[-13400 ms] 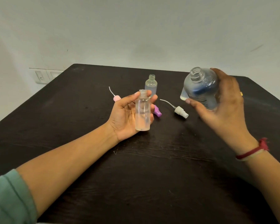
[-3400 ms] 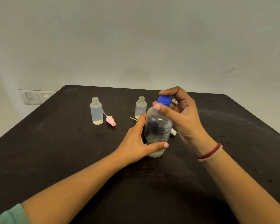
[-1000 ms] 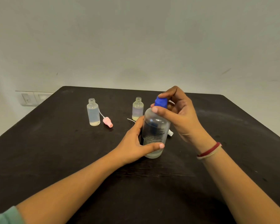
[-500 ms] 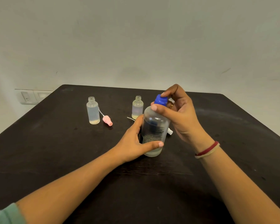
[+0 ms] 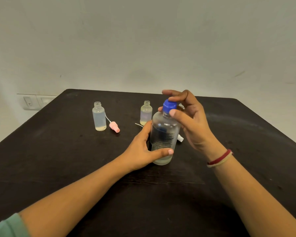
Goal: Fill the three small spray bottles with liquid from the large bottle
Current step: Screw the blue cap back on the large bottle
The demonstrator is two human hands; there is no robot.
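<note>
The large bottle (image 5: 164, 137), open and aloft seconds ago, now stands capped on the table (image 5: 58, 159). The right hand (image 5: 191, 120) pinches its blue cap (image 5: 169, 106), index finger lifted, and the left hand (image 5: 142, 151) wraps the bottle's lower body. Pouring looks finished. Two small bottles (image 5: 99, 118) (image 5: 146, 112) stand uncapped behind, a pink spray head (image 5: 114, 126) beside one; the third is hidden. The table's edges lie well off, with room on either side.

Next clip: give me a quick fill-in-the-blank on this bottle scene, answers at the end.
1. The left hand grips the large bottle, while the right hand holds its ____ cap.
2. A ____ spray head lies beside the left small bottle.
3. The number of small bottles in plain view is ____.
Answers: blue; pink; two.
</note>
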